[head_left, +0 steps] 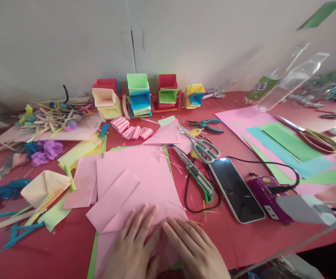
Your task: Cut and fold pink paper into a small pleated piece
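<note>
Pink paper sheets [144, 162] lie in a stack on the red table in front of me. Two folded pink paper pieces [114, 199] rest slantwise on the stack. My left hand [135, 244] lies with outstretched, parted fingers on the pink paper, its fingertips at the lower edge of a folded piece. Just right of it, my right hand [195, 248] rests flat with straight fingers side by side on the near right part of the paper. Its fingertips come close to my left forefinger. The paper beneath both palms is hidden.
Right of the stack lie a green utility knife [197, 174], scissors [204, 147], pliers [205, 124], a phone [236, 190] and a purple power adapter [268, 193] with cables. Folded paper boxes [138, 99] stand along the wall. Craft sticks [50, 120] and paper flowers [47, 151] are left.
</note>
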Demonstrator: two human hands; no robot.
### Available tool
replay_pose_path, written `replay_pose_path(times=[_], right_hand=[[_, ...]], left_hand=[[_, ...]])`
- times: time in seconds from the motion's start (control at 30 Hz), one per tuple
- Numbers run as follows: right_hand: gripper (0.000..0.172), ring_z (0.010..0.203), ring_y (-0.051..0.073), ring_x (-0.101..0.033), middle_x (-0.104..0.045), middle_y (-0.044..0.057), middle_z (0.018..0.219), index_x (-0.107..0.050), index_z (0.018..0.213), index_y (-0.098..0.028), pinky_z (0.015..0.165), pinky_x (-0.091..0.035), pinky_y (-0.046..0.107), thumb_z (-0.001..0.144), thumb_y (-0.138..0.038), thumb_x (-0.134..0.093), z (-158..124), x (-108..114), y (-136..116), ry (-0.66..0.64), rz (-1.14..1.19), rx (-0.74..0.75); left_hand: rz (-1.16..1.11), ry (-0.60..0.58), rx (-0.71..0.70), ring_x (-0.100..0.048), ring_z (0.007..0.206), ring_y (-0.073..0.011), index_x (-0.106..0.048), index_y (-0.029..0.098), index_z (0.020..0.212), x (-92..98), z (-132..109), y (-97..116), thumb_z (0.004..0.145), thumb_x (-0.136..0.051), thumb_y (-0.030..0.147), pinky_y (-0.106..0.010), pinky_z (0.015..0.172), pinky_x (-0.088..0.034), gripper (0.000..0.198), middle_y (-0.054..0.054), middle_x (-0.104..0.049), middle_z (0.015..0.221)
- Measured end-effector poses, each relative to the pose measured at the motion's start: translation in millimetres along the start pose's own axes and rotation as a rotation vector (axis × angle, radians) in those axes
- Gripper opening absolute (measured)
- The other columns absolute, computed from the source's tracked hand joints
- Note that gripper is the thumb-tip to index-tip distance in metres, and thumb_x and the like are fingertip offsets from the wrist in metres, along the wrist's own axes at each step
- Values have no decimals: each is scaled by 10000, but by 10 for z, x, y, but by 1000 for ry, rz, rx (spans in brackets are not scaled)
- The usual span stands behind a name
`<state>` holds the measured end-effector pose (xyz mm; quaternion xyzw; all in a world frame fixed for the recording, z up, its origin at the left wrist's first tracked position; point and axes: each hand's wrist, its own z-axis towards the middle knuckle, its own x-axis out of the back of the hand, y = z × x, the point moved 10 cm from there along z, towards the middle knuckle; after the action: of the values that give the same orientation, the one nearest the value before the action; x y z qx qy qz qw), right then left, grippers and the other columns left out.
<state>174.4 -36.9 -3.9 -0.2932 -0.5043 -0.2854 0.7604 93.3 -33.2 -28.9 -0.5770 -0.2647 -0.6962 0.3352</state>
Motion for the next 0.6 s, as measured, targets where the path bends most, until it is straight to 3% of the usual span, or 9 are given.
replay_pose_path(times=[0.3, 0.47, 0.6], right_hand=[[383, 1062, 172, -589, -649, 58, 1147, -567, 1132, -120, 888, -466, 305, 815, -75, -357, -76, -12, -19, 62, -58, 4], [437, 1053, 151, -598, -666, 50, 1116, -528, 1176, -108, 920, -438, 302, 803, -36, -311, -89, 13, 68, 9, -28, -52], [400, 981, 149, -638, -692, 56, 1055, -553, 1124, -123, 889, -462, 301, 801, -33, -334, -104, 99, 139, 45, -25, -85]], left_hand=[[41, 8, -17, -357, 1259, -272, -378, 268, 1353, -8, 16, 8, 806, -464, 471, -403, 1014, -204, 590, -66, -462, 1363], [28, -7, -9, -338, 1274, -275, -355, 271, 1365, -15, 5, -3, 819, -441, 507, -402, 1014, -207, 602, -69, -440, 1381], [-1, -24, -10, -334, 1282, -280, -335, 274, 1373, -31, -1, -5, 823, -429, 515, -413, 1019, -213, 608, -74, -410, 1402]])
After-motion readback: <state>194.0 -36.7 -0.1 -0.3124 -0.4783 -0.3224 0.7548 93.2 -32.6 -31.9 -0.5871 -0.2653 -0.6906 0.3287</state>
